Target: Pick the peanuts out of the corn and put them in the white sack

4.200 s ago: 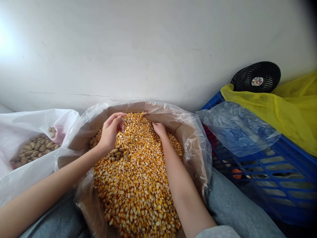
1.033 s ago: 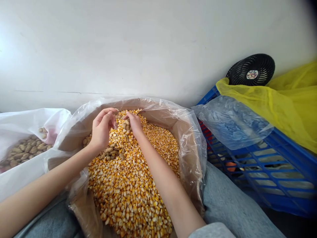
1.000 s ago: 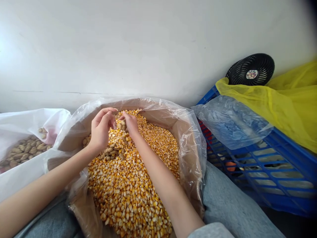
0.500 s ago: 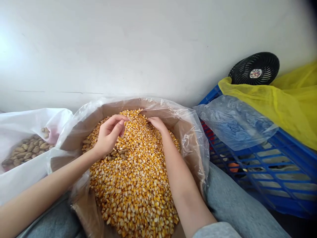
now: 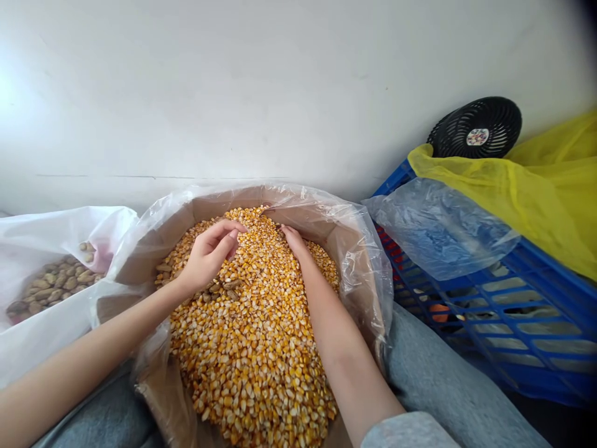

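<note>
Against a white wall, a white plastic sack (image 5: pixel 51 227) at far left holds a heap of peanuts in the shell (image 5: pixel 51 286), just beside a cardboard box (image 5: pixel 172 239) lined with a clear plastic liner (image 5: pixel 224 194) and filled with dried corn kernels (image 5: pixel 252 367). The person's left hand (image 5: pixel 208 255) sits over the grain, half open, with its palm turned inward and its fingers loosely curled; it appears to have hold of nothing, though the fingers hide part of the palm. Directly below it, a few dark peanuts (image 5: pixel 232 285) lie among the kernels, touching the heel of the hand or very near it. The right hand (image 5: pixel 293 242), nearer the box's far wall, is open and tilted downward, with its fingertips (image 5: pixel 283 229) resting in the kernels and no held object visible. Light, relaxed fingers at the surface seem the sensible way to work through loose grain, since they can feel through it without pushing it over the liner. Jeans (image 5: pixel 443 379) and a grey sleeve (image 5: pixel 405 432) show below the right forearm. Farther right, a loose clear plastic bag (image 5: pixel 438 230) and a yellow plastic sheet (image 5: pixel 466 177) drape over a blue plastic crate (image 5: pixel 513 326), with a small black fan (image 5: pixel 476 130) against the wall behind them.
</note>
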Tool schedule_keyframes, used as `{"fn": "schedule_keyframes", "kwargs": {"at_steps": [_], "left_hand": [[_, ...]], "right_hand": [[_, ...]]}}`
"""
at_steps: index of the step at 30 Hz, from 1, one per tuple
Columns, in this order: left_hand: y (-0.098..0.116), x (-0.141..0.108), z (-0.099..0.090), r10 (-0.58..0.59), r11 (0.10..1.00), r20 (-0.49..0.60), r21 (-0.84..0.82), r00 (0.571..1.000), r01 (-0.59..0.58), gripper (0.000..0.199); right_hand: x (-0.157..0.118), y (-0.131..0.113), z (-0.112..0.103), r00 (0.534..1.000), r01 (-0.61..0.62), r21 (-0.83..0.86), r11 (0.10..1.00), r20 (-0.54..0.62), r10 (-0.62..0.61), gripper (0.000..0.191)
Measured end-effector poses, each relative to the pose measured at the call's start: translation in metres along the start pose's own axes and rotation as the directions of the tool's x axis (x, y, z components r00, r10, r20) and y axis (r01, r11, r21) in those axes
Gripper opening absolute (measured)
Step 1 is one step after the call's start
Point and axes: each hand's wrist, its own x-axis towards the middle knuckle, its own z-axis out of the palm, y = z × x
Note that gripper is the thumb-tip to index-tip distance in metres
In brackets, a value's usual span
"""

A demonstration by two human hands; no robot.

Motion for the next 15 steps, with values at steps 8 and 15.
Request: {"fn": "schedule_keyframes", "kwargs": {"at_steps": [8,15], "left_hand": [[-0.0027,-0.0006,-0.0002,-0.03,0.999,0.014,0.028,0.999,0.029,0.02],[-0.0012,0.0003,0.0016,-0.035,0.999,0.028,0.042,0.999,0.034,0.02]], "right_hand": [[-0.0052,-0.0116,0.007,1.0,-0.024,0.006,1.0,-0.002,0.024,0.037],[0.0009,-0.0089,0.0108,1.0,-0.03,0.011,0.999,0.007,0.03,0.034]]}}
